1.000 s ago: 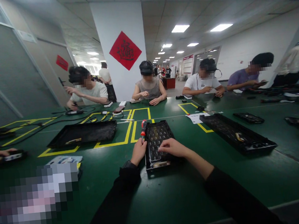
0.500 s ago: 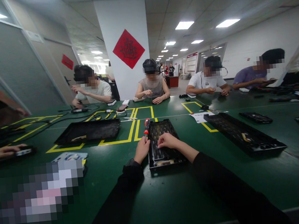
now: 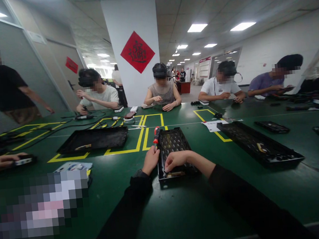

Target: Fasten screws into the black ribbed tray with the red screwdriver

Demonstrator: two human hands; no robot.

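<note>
A shallow black case (image 3: 173, 137) with rows of small shiny spots inside lies lengthwise before me, with a tan strip (image 3: 176, 174) at its near end. On its left side, my left hand (image 3: 151, 161) is closed round the lower part of a screwdriver (image 3: 156, 135) whose red and black handle points up and away. The same hand rests against the case's left edge. My right hand (image 3: 176, 161) reaches in from the right, its fingertips pinched low at the near left corner. Whatever lies between those fingertips is too small or hidden to tell.
Another black case (image 3: 93, 140) lies to the left, and a longer one (image 3: 259, 143) to the right, beside a white paper (image 3: 215, 125). Several people sit across the green table (image 3: 169, 216). A co-worker's hand (image 3: 2, 162) holds a device at far left.
My right hand has moved from the middle of the case toward me and left, to its near left corner. The left hand with the screwdriver stays put. A person at far left has moved.
</note>
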